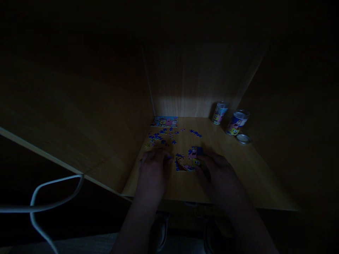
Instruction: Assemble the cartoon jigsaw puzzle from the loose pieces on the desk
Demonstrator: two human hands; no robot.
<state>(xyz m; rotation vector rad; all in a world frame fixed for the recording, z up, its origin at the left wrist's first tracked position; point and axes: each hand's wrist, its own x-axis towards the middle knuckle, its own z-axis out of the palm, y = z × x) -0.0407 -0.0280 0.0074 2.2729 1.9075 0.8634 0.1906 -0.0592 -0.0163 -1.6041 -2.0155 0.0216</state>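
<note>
Lighting is very poor.

- The left hand (pixel 155 163) lies knuckles-up on the table (pixel 254 169) at lower centre, fingertips beside the loose blue pieces (pixel 161 135). Whether it holds one cannot be told.
- The right hand (pixel 217 168) has its fingertips on the right edge of the joined patch (pixel 187 161) at centre. It appears to be pressing rather than gripping, though the grasp is not clear.
- Fitting goes best with the patch held flat while a piece is seated, each piece first checked against the picture (pixel 164 121) at the back wall, and more light on the work.
- Two cans (pixel 219 113) and a lid (pixel 243 138) stand at right. Cans and picture carry cartoon prints; no writing is legible.
</note>
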